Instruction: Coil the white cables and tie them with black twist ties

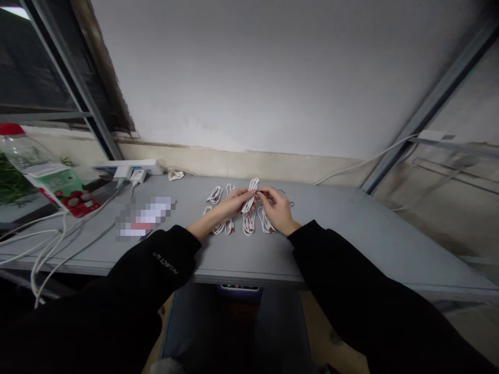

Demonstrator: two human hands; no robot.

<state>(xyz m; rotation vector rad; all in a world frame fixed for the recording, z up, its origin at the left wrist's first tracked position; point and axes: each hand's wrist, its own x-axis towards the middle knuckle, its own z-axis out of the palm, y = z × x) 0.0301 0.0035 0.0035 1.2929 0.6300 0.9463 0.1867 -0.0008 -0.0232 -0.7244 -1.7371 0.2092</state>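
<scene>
1. Gray counter (351,228) beneath a pale wall (249,78)
2. Left hand (233,204): fingers holding a bundled white cable (252,189) over other coiled cables (248,226)
3. Right hand (278,209): fingers narrowed at the bundle's side, grip unclear

cable coils (230,188) partly hidden behind left hand (234,203); right hand's (277,209) fingertip contact too small to tell; red-capped bottle (35,165) clipped at left edge; flat item (146,218) pixelated.

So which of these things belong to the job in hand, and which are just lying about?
Seemingly in the job:
white cable bundle in the left hand, right hand at it
coiled white cables on the table

Seemingly just lying about:
bottle
power strip
blurred-out item
</scene>
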